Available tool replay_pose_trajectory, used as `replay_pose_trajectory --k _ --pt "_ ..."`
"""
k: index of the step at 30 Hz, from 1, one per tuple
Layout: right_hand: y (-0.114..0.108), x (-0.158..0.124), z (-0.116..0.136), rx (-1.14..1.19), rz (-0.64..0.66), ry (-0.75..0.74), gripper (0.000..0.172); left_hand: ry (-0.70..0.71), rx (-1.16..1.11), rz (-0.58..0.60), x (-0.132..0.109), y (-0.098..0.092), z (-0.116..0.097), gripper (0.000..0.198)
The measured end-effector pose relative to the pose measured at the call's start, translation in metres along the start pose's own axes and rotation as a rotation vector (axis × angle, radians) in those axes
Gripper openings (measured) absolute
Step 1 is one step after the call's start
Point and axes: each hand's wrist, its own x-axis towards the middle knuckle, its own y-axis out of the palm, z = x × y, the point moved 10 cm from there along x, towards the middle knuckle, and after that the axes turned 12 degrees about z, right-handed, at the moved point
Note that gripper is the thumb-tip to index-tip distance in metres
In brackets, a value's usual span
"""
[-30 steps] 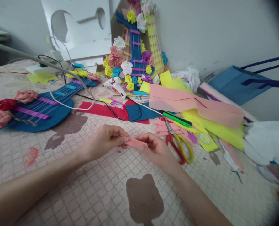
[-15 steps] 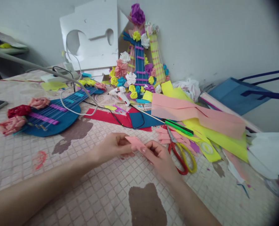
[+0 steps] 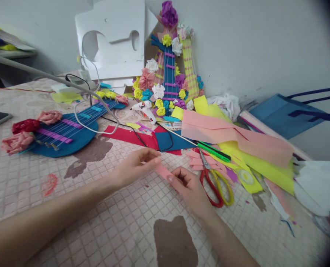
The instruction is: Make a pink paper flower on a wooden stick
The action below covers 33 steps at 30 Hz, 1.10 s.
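Note:
Between my two hands a small pink paper strip is held a little above the table. My left hand pinches its far left end between thumb and fingers. At its near right end, my right hand grips it with the thumb on top and the fingers curled beneath. Right beside my right hand lie scissors with one red and one yellow handle. Several cut pink strips are piled behind them, and a green utility knife rests across the scissors' tip.
A blue paper guitar with roses lies at the left, a white cable looping over it. A white glue gun stands behind red paper. Pink crepe paper covers yellow sheets at the right. Flower-covered guitars lean on the wall.
My left hand has shifted its hold to the strip's far end, its fingers now over the tip. The strip is turned slightly and shows narrower. The whole view has moved a little.

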Motion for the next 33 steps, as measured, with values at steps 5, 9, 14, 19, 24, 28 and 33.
replay_pose_trajectory --k 5,9,14,19,24,28,33 --pt "0.005 -0.001 0.005 -0.056 0.035 0.004 0.020 -0.069 0.045 0.061 -0.001 0.017 0.005 0.022" --pt "-0.001 -0.001 0.002 -0.099 0.016 0.017 0.023 -0.012 0.022 -0.025 0.000 0.003 0.004 0.022" --pt "-0.011 -0.001 0.006 -0.006 -0.009 -0.065 0.017 -0.027 -0.061 -0.040 0.000 -0.002 0.009 0.024" --pt "-0.009 -0.001 0.006 -0.023 -0.023 -0.066 0.020 -0.043 -0.041 0.011 0.000 0.008 0.013 0.026" --pt "-0.012 -0.002 0.002 0.012 -0.089 -0.052 0.023 -0.088 -0.200 0.047 0.000 0.011 0.019 0.027" --pt "-0.008 -0.002 0.001 0.123 -0.107 -0.057 0.025 -0.129 -0.254 0.180 -0.002 0.031 0.020 0.030" --pt "-0.008 -0.002 0.001 0.099 -0.127 -0.057 0.026 -0.228 -0.284 0.166 -0.003 0.034 0.035 0.031"
